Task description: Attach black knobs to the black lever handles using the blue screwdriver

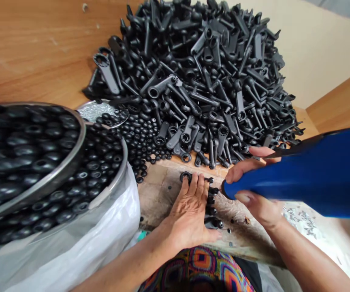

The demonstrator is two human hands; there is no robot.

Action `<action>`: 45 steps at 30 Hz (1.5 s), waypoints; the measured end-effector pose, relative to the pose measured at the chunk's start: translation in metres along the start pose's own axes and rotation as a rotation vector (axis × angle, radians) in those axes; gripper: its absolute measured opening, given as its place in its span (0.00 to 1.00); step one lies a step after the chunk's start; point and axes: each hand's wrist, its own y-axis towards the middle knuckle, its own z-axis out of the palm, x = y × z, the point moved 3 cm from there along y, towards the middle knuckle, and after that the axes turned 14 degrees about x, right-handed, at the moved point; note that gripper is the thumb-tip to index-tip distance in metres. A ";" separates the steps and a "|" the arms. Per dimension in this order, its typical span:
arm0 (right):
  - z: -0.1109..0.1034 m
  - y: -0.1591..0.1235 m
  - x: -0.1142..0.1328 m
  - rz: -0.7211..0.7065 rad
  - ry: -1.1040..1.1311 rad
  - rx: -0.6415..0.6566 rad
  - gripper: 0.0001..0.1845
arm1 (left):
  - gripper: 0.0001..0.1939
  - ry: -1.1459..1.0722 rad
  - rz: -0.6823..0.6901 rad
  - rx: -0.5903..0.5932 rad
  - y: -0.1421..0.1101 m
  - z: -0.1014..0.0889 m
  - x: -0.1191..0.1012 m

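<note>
My left hand [190,211] lies flat, fingers stretched out, over a row of several black crank handles [213,222] on a worn wooden board [156,188]. The ring end of the farthest handle shows by its fingertips; the palm hides most of the row. Knobbed ends stick out to the right of the hand. My right hand [264,209] is closed around the narrow end of a blue tapered tool [311,174] with a dark tip. That tip is just right of the handle ends; I cannot tell whether it touches them.
A big heap of black crank handles [205,89] covers the table behind. Loose black knobs [141,138] lie left of it, near a dish of small metal parts [94,110]. Two knob-filled containers [82,121] stand at left. Small metal pieces [304,221] lie at right.
</note>
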 end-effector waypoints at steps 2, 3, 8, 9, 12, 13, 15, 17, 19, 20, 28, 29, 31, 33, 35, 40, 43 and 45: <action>-0.001 0.004 0.005 -0.031 0.004 0.038 0.37 | 0.55 -0.016 -0.001 0.003 0.000 -0.002 0.000; -0.002 0.007 0.009 -0.054 0.022 0.037 0.36 | 0.55 -0.023 0.001 0.009 0.000 -0.003 0.000; -0.010 0.022 0.024 -0.183 0.125 -0.100 0.26 | 0.56 -0.018 -0.008 0.012 0.001 -0.002 0.000; -0.010 0.024 0.024 -0.189 0.129 -0.110 0.23 | 0.56 -0.016 -0.010 0.010 0.001 -0.001 0.000; -0.008 0.027 0.016 -0.173 0.141 -0.106 0.17 | 0.56 -0.014 -0.011 0.007 0.002 0.001 0.000; -0.007 0.027 0.013 -0.169 0.142 -0.105 0.17 | 0.55 -0.014 -0.010 0.006 0.002 0.001 0.000; -0.007 0.027 0.009 -0.174 0.138 -0.110 0.17 | 0.55 -0.014 -0.009 0.004 0.002 0.001 0.000; -0.007 0.027 0.007 -0.173 0.132 -0.121 0.17 | 0.56 -0.016 -0.011 0.002 0.002 0.001 0.000; -0.007 0.028 0.008 -0.166 0.133 -0.119 0.16 | 0.56 -0.015 -0.013 0.001 0.002 0.000 0.000; -0.007 0.029 0.009 -0.166 0.133 -0.117 0.16 | 0.56 -0.013 -0.013 0.002 0.002 0.000 0.000; -0.005 0.027 0.008 -0.189 0.181 -0.102 0.15 | 0.56 -0.002 -0.006 -0.016 0.003 -0.002 0.000; -0.005 0.027 0.008 -0.191 0.183 -0.103 0.15 | 0.56 -0.002 -0.005 -0.016 0.003 -0.002 0.000; -0.005 0.027 0.006 -0.189 0.172 -0.106 0.16 | 0.56 -0.002 -0.008 -0.017 0.003 -0.002 0.000; -0.006 0.026 0.005 -0.181 0.158 -0.106 0.18 | 0.56 -0.003 -0.009 -0.016 0.003 -0.001 0.000; -0.007 0.026 0.003 -0.168 0.148 -0.105 0.21 | 0.56 -0.003 -0.010 -0.015 0.003 -0.001 0.000; -0.007 0.027 0.002 -0.171 0.127 -0.109 0.23 | 0.55 -0.002 -0.005 -0.017 0.002 -0.001 0.000; -0.007 0.028 0.001 -0.180 0.130 -0.108 0.21 | 0.56 0.000 -0.003 -0.015 0.002 -0.001 0.000; -0.008 0.029 0.000 -0.185 0.121 -0.113 0.20 | 0.57 0.004 -0.003 -0.012 0.002 0.000 0.000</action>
